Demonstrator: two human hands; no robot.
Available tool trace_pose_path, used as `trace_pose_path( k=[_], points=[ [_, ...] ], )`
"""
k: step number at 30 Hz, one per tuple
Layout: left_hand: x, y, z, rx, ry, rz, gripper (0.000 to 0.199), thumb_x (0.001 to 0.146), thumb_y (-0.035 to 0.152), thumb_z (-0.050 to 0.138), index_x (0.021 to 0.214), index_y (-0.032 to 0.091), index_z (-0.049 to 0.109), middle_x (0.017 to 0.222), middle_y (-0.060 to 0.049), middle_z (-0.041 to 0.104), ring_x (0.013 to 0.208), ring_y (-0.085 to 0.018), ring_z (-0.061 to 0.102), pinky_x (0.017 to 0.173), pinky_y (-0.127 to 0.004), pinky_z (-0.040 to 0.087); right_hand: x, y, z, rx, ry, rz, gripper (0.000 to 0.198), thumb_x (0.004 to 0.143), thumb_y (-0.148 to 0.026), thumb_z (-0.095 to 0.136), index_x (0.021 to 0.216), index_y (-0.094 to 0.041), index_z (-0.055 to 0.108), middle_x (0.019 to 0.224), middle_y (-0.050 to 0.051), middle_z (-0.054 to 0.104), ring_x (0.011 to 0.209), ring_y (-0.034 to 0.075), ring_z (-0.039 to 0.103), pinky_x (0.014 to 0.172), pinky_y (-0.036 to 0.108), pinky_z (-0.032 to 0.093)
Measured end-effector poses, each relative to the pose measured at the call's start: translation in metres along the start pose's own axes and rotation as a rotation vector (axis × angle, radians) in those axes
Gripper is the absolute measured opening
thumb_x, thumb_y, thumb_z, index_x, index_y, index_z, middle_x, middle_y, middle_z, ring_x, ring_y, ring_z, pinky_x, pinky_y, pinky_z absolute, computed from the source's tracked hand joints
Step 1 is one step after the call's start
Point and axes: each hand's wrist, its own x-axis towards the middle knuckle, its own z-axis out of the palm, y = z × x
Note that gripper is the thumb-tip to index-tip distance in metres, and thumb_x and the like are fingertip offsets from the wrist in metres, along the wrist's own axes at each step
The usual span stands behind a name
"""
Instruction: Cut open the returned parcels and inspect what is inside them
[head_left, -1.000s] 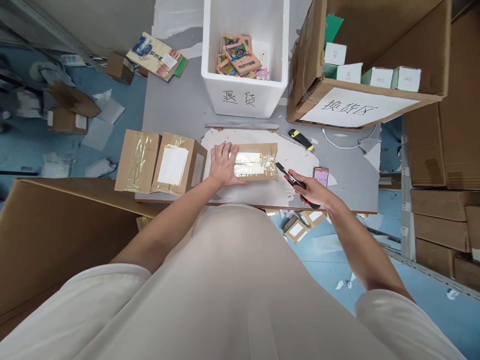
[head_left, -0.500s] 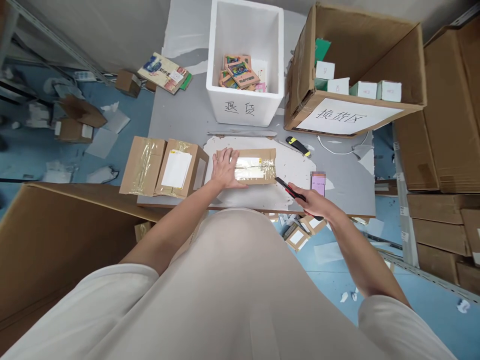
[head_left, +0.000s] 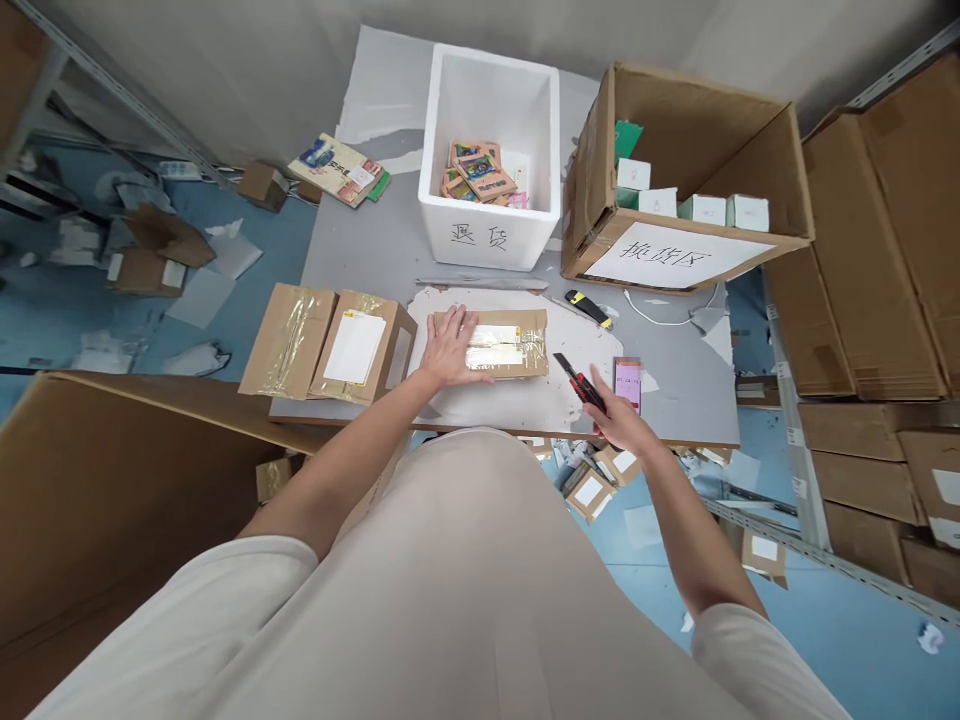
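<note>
A small taped cardboard box (head_left: pixel 534 345) with a white label lies on the table in front of me. My left hand (head_left: pixel 448 348) rests spread over its left end, fingers flat and thumb along the near edge. To the right of the box, my right hand (head_left: pixel 619 415) is wrapped round a red and black utility knife (head_left: pixel 579 382). Its dark blade points up and left, a little apart from the box. Just beyond the right hand lies a phone (head_left: pixel 627 376) with a pink screen. A second, black and yellow utility knife (head_left: pixel 589 309) lies behind the box.
Two taped cartons (head_left: pixel 351 350) stand at the table's left. Farther back are a white foam box (head_left: pixel 491 240) with booklets and a large carton (head_left: pixel 592 190) with small white boxes. Books (head_left: pixel 341 170) lie at the left edge. A big open carton (head_left: pixel 150 480) stands at lower left.
My right hand has turned the knife so the blade points more upward, and has drawn slightly away from the box. My left hand stays on the box. The whole view has shifted slightly.
</note>
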Motion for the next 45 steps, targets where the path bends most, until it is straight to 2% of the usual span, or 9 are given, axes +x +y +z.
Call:
trace_pose_path(
  k=[5,12,18,23,27,30,32,38,45],
  points=[
    [0.000,-0.005,-0.002,0.001,0.136,0.089,0.092,0.075,0.070,0.055,0.144,0.013,0.035,0.154,-0.022,0.028,0.145,-0.038,0.019,0.116,-0.059,0.005,0.023,0.014,-0.005,0.030,0.221,-0.027,0.066,0.088,-0.039,0.042,0.150,-0.023,0.028,0.091,0.004,0.066,0.063,0.016,0.062,0.060,0.031,0.053],
    [-0.052,0.010,0.017,0.036,0.168,0.144,0.045,0.090,0.039,0.052,0.129,0.018,0.054,0.141,-0.018,0.049,0.136,-0.032,0.040,0.113,-0.054,0.028,0.080,0.038,0.056,-0.439,0.198,0.225,0.080,0.084,-0.036,0.050,0.153,-0.015,0.015,0.123,0.020,0.049,0.100,0.029,0.060,0.088,0.041,0.047],
    [-0.070,0.011,0.046,0.068,0.181,0.082,0.039,0.095,0.014,0.035,0.128,0.018,0.056,0.133,-0.015,0.058,0.133,-0.026,0.046,0.108,-0.048,0.036,0.105,0.053,0.086,-0.656,0.166,0.326,0.081,0.084,-0.030,0.053,0.152,-0.012,0.013,0.123,0.022,0.047,0.105,0.032,0.057,0.089,0.043,0.045],
    [-0.066,0.007,0.053,0.022,0.209,0.076,0.041,0.094,0.011,0.032,0.126,0.018,0.058,0.130,-0.013,0.061,0.132,-0.025,0.047,0.107,-0.047,0.037,0.104,0.051,0.069,-0.685,0.300,0.145,0.075,0.084,-0.045,0.056,0.146,-0.013,0.030,0.124,0.023,0.048,0.113,0.037,0.049,0.088,0.049,0.046],
    [-0.065,0.007,0.052,-0.018,0.209,0.088,0.039,0.094,0.014,0.035,0.125,0.017,0.059,0.128,-0.014,0.062,0.129,-0.026,0.050,0.106,-0.048,0.039,0.118,-0.003,0.050,-0.635,0.528,-0.271,0.067,0.093,-0.047,0.038,0.147,-0.009,0.028,0.137,0.025,0.038,0.128,0.036,0.037,0.102,0.052,0.036],
    [-0.064,0.005,0.051,-0.025,0.192,0.111,0.037,0.094,0.014,0.036,0.122,0.016,0.060,0.125,-0.015,0.063,0.125,-0.025,0.053,0.104,-0.048,0.042,0.135,-0.058,0.051,-0.786,0.292,-0.645,0.069,0.090,-0.047,0.047,0.148,-0.016,0.030,0.145,0.022,0.035,0.133,0.037,0.032,0.107,0.053,0.029],
    [-0.063,0.003,0.051,-0.032,0.181,0.133,0.037,0.094,0.014,0.036,0.122,0.015,0.059,0.125,-0.015,0.063,0.124,-0.025,0.054,0.104,-0.047,0.042,0.144,-0.088,0.055,-0.941,0.139,-0.749,0.061,0.091,-0.041,0.049,0.146,-0.017,0.035,0.146,0.021,0.038,0.133,0.037,0.034,0.107,0.054,0.026],
    [-0.061,-0.003,0.059,-0.059,0.205,0.172,0.040,0.093,0.011,0.035,0.126,0.016,0.058,0.126,-0.016,0.063,0.125,-0.025,0.053,0.102,-0.049,0.044,0.163,-0.139,0.044,-1.115,-0.160,-0.634,0.045,0.099,-0.036,0.031,0.137,-0.019,0.047,0.122,0.018,0.062,0.104,0.030,0.060,0.083,0.038,0.043],
    [-0.065,-0.007,0.064,-0.053,0.237,0.216,0.041,0.094,0.010,0.031,0.125,0.016,0.058,0.125,-0.015,0.064,0.127,-0.023,0.052,0.103,-0.047,0.043,0.210,-0.160,0.008,-0.979,-0.256,-0.541,0.047,0.098,-0.048,0.030,0.116,-0.021,0.063,0.110,0.011,0.069,0.096,0.025,0.062,0.076,0.030,0.041]
  ],
)
